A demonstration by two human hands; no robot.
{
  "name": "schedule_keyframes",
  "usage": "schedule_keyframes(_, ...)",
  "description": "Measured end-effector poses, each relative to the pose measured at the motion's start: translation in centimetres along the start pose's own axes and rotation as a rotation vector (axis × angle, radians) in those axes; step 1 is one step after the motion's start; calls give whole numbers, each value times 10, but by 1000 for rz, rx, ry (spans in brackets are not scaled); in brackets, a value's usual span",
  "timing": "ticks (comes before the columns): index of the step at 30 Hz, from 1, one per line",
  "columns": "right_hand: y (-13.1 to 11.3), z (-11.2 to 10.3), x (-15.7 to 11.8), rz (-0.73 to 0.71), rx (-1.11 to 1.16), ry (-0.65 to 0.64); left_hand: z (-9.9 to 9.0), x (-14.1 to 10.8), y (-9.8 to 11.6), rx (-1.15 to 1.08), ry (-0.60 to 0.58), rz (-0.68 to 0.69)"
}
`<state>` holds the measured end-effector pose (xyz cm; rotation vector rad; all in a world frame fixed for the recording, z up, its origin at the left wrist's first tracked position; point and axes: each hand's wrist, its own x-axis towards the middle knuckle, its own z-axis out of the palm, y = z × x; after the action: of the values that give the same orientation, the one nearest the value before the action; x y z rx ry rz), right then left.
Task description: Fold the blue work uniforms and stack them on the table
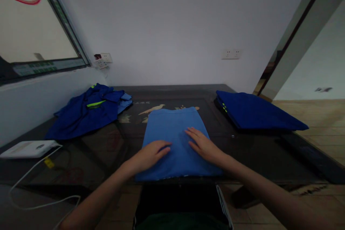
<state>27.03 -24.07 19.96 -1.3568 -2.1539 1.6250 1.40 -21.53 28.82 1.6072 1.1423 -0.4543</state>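
A light blue folded garment [175,122] lies flat in front of me, its near edge along the table's front edge. On its left part rests my left hand [156,153], fingers stretched out over the cloth. My right hand [203,143] lies on the right part with fingers spread and nothing in them. The garment's exact kind cannot be made out in its folded state. To the left sits a rumpled heap of dark blue clothing [86,111] with yellow-green strips and some light blue cloth. A folded dark blue stack of clothing [258,109] lies to the right.
The dark glossy table [129,140] carries a bird picture on its surface. A white device [29,150] with a white cable [29,172] lies at the left edge. A dark flat object [312,154] lies at the right. Behind stands a wall with sockets [231,54].
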Motion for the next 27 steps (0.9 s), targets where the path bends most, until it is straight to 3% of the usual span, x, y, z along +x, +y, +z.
schedule_keyframes(4, 20, -9, 79, 132, -114, 72, -24, 77, -25, 101, 206, -96)
schedule_keyframes(7, 39, -1, 119, 389, -208, 38, -17, 124, -57, 261, 322, -368)
schedule_keyframes(9, 55, 8, 126, 516, -222, 11, -7, 137, -78, 274, 346, -495)
schedule_keyframes(14, 86, 25, 111, 674, -239, -1, 6, 127, -112, 217, 357, -626)
schedule_keyframes(21, 92, 27, 109, 657, -247, 36, 6, 125, -118, 195, 329, -683)
schedule_keyframes(27, 81, 22, 97, 543, -286, 164, 1, 115, -124, 79, 521, -549)
